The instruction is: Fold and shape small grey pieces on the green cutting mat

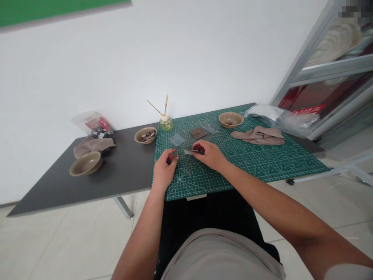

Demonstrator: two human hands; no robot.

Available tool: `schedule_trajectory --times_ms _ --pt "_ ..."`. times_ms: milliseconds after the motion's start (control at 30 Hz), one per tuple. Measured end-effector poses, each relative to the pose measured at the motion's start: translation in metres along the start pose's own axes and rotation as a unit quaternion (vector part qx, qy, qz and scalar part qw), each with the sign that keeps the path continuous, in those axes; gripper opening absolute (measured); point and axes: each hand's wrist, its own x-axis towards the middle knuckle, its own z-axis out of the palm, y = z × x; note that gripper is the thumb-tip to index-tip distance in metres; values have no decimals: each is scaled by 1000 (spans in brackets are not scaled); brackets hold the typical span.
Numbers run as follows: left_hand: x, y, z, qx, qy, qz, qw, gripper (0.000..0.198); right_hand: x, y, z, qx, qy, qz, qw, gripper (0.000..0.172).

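Over a green cutting mat (241, 165), my right hand (210, 155) pinches a small flat grey piece (189, 152). My left hand (165, 170) curls around a small dark piece (171, 158), which its fingers mostly hide. The two hands are close together but apart. Just beyond them, a translucent grey square (177, 139), a brown square (198, 133) and a grey translucent square (210, 129) lie flat on the mat.
Shallow ceramic bowls (231, 119) (145, 135) (86, 163) stand on the mat and dark table (125, 167). Beige cloths (258, 135) (93, 146), a plastic bag (281, 119), a reed diffuser (166, 123) and a clear bag (91, 122) lie around.
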Motion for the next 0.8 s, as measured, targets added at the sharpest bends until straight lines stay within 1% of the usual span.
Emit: schedule_trajectory --times_ms 67,133,233,400,467,600,700,800 --pt "0 0 0 -6 -7 -10 1000 20 1 -1 -1 -13 -8 3 1000 8" --pt "0 1 0 -4 -17 -18 1000 13 1 -2 -2 -19 1 1 1000 5" --pt "-1 3 0 -5 -21 -21 1000 10 1 -3 -1 13 16 12 1000 2" --pt "-4 2 2 -20 -14 0 1000 12 -3 -3 1 69 31 39 996 10" --pt "-5 3 3 -24 -3 5 1000 12 -3 -5 0 50 30 38 998 14" --pt "-5 13 2 -20 23 -17 999 15 0 -18 -9 -58 2 -2 998 32" --pt "-3 23 3 -34 15 -43 998 13 3 -29 -13 -100 -14 -38 994 38" --pt "0 27 9 -66 6 -53 996 14 2 -34 -7 -114 -41 -75 990 41"
